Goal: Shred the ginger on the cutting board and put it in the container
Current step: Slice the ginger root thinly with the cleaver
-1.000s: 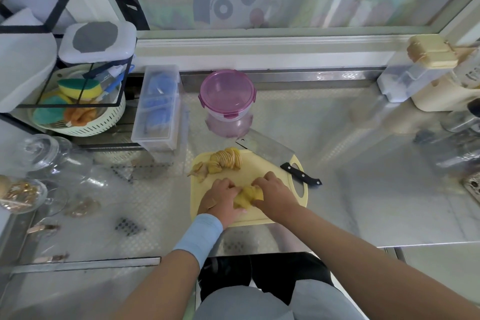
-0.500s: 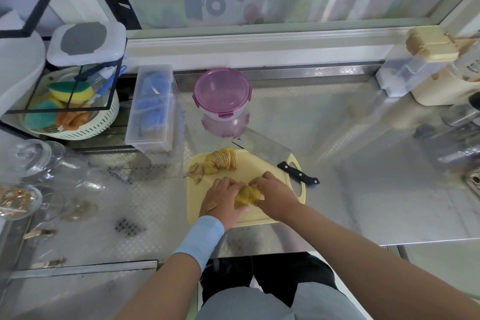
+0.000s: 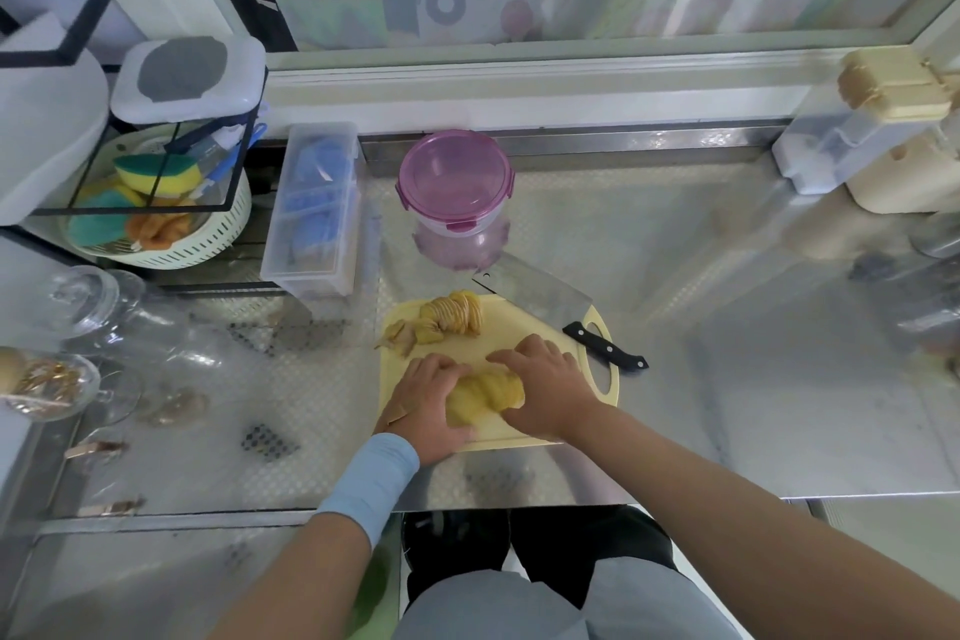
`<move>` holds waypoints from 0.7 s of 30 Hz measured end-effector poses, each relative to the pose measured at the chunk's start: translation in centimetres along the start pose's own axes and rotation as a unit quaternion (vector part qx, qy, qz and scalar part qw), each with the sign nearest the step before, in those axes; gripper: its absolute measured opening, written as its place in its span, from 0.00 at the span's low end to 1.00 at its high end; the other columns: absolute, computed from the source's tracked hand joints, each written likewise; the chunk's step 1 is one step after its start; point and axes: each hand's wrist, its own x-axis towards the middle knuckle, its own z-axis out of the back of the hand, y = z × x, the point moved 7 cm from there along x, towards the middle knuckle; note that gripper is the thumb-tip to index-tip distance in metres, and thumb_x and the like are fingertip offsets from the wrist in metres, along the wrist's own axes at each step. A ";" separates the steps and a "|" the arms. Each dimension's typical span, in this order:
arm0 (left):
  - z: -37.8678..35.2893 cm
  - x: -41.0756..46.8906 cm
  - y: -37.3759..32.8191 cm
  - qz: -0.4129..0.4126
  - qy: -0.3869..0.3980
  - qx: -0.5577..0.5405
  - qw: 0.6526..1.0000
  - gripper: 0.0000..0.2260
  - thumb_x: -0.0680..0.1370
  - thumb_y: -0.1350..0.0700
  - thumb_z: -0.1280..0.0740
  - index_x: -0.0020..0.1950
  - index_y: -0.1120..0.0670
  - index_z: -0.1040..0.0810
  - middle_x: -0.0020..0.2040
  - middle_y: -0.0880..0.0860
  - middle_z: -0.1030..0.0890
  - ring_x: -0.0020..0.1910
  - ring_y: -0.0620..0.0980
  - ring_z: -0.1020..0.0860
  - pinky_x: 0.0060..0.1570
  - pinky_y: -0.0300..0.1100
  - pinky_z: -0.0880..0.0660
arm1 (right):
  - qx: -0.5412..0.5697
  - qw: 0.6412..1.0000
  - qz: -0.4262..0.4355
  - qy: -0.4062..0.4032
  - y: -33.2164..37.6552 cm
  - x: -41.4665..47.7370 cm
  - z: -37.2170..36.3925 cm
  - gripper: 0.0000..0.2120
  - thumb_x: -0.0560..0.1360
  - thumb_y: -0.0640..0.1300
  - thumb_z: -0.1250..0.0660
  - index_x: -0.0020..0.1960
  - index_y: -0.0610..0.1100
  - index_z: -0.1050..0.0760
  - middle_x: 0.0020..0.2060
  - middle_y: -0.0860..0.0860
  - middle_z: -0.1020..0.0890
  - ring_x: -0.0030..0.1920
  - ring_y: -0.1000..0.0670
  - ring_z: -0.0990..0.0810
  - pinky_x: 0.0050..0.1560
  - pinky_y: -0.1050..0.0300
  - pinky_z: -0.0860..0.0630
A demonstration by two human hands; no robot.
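Cutting board (image 3: pixel 524 327) under your hands, lidded container (image 3: pixel 454 182) well beyond them — nothing transferred yet, I judge. Your left hand (image 3: pixel 428 403) and right hand (image 3: pixel 548 390) cup the cut ginger (image 3: pixel 485 392) between them; slices (image 3: pixel 452 317) not yet shredded, it seems, lie just beyond your left hand.

counter (image 3: pixel 753 369) right of board (image 3: pixel 524 327): free | far edge: cleaver (image 3: pixel 540 294); lidded container (image 3: pixel 453 179)

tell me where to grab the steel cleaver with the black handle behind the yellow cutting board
Take the black handle from the right: it angles out rightward near the right hand, while the flat blade points away toward the pink-lidded container.
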 end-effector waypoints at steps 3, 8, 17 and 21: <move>0.0 -0.4 0.9 0.008 0.005 -0.026 1.000 0.28 0.72 0.48 0.28 0.71 0.48 0.30 0.57 0.42 0.35 0.57 0.40 0.39 0.63 0.38 0.34 | -0.015 0.999 0.032 0.017 1.3 0.1 -0.3 0.27 0.75 0.56 0.31 0.72 0.63 0.33 0.62 0.50 0.31 0.62 0.46 0.31 0.64 0.49 0.32; 0.2 -0.6 0.6 0.014 -0.007 -0.028 0.999 0.28 0.71 0.44 0.29 0.70 0.45 0.30 0.60 0.43 0.34 0.59 0.42 0.38 0.61 0.36 0.35 | -0.009 0.999 0.034 0.024 1.8 0.3 -0.6 0.25 0.76 0.57 0.33 0.72 0.62 0.32 0.62 0.50 0.31 0.62 0.46 0.30 0.64 0.49 0.31; 4.4 1.7 0.7 0.005 -0.152 0.042 0.987 0.20 0.75 0.48 0.33 0.67 0.48 0.27 0.62 0.49 0.28 0.65 0.53 0.32 0.64 0.48 0.32 | 0.086 0.995 -0.040 -0.027 1.4 2.2 2.3 0.27 0.76 0.49 0.34 0.74 0.51 0.34 0.64 0.49 0.29 0.65 0.46 0.28 0.64 0.48 0.28; 5.9 5.2 0.9 0.023 -0.104 0.077 0.991 0.28 0.77 0.50 0.33 0.75 0.45 0.39 0.73 0.48 0.38 0.72 0.52 0.41 0.69 0.47 0.38 | 0.133 0.987 -0.083 -0.029 1.2 5.0 3.6 0.28 0.80 0.44 0.36 0.78 0.49 0.39 0.67 0.47 0.28 0.66 0.44 0.27 0.64 0.48 0.27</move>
